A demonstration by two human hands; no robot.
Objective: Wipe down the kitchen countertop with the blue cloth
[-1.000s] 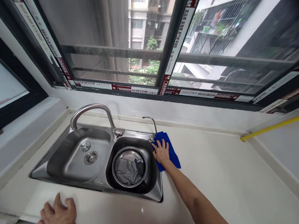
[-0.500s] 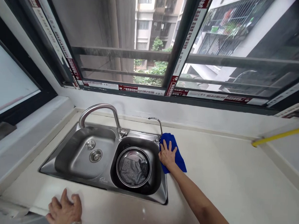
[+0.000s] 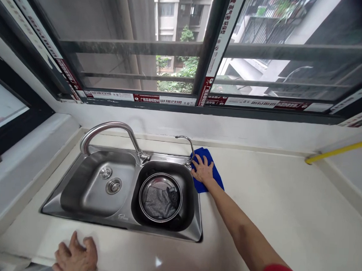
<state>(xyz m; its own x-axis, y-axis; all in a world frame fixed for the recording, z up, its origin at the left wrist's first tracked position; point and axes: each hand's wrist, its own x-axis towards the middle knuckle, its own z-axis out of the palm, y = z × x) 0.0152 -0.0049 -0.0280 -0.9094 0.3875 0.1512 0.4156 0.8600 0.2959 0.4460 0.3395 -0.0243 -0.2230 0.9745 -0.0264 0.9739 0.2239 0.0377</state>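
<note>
My right hand (image 3: 202, 169) lies with fingers spread on a blue cloth (image 3: 217, 178), pressing it on the counter beside the sink's right rim. The cloth touches the area by the small thin tap (image 3: 189, 140). My left hand (image 3: 76, 255) rests on the counter's front edge, fingers bent and apart, holding nothing. Between the hands sits a double steel sink (image 3: 126, 225). In its right basin stands a round metal strainer bowl (image 3: 140, 197) with a grey mesh cloth (image 3: 158, 202) inside.
A large curved faucet (image 3: 109, 125) arches over the left basin, where a drain (image 3: 113, 186) shows. The pale counter (image 3: 273, 211) stretches to the right. Behind it is a framed window (image 3: 167, 104). A yellow pipe (image 3: 339, 151) juts from the right wall.
The view has tilted and shifted slightly. My right hand and the blue cloth have moved a little toward the back of the counter, by the small tap. My left hand stays in place.
</note>
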